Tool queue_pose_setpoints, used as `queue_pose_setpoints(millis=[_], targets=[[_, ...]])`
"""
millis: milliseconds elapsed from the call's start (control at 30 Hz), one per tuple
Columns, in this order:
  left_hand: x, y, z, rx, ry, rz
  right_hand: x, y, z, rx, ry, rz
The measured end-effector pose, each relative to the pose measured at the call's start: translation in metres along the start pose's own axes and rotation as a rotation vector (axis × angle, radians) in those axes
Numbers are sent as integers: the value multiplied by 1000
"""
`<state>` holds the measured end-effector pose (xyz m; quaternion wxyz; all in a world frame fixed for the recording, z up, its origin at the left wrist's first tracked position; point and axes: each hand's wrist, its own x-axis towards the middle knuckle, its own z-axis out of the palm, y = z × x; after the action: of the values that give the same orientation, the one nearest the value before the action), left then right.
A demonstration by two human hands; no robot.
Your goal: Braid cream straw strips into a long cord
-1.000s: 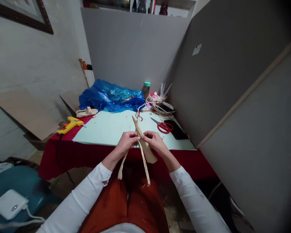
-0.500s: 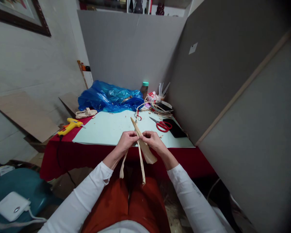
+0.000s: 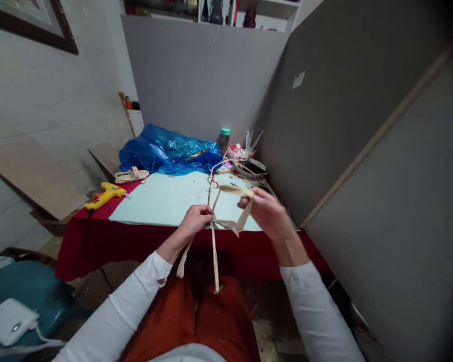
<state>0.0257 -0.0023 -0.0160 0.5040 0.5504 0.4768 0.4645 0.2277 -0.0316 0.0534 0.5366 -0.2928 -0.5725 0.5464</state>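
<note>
My left hand (image 3: pixel 195 219) is pinched shut on a bunch of pale straw strips (image 3: pixel 214 251) just in front of the table's near edge. Two strip ends hang down from it toward my lap. My right hand (image 3: pixel 269 211) is raised to the right of the left, its fingers closed on one wide strip (image 3: pixel 238 207) that loops from the pinch up and over to its fingertips. Both hands are above the front of the pale green mat (image 3: pixel 166 198).
The table has a red cloth (image 3: pixel 98 236). On it lie a yellow glue gun (image 3: pixel 104 194), a small woven sandal (image 3: pixel 131 175), a blue plastic bag (image 3: pixel 166 150), a bottle (image 3: pixel 224 139) and a clutter of cord at the back right. Grey partition boards (image 3: pixel 362 125) close in the right.
My right hand has lifted up and to the right, pulling one wide strip away from the bunch into a loop. It now hides the red scissors. The left hand has held its pinch.
</note>
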Motion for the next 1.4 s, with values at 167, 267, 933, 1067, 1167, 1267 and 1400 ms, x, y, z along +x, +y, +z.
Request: queue_pose_setpoints(millis=[167, 267, 933, 1067, 1167, 1267, 1400], targets=[[-4, 4, 0, -55, -1, -32, -14, -83, -15, -137, 126, -355], [-5, 7, -2, -103, -25, -53, 17, -82, -44, -346, 287, -297], [-8, 7, -7, -293, -63, -13, 36, 65, 37, -472, 217, -120], [-8, 8, -11, -370, -69, -34, 18, 49, 20, -435, 196, -85], [-5, 9, -13, -389, -96, -95, 2, 55, 22, -568, 116, -20], [-2, 8, -14, -363, -117, -120, -5, 69, 31, -782, 114, -86], [0, 6, -15, -345, -165, -111, 1, 76, 36, -889, 78, -138]])
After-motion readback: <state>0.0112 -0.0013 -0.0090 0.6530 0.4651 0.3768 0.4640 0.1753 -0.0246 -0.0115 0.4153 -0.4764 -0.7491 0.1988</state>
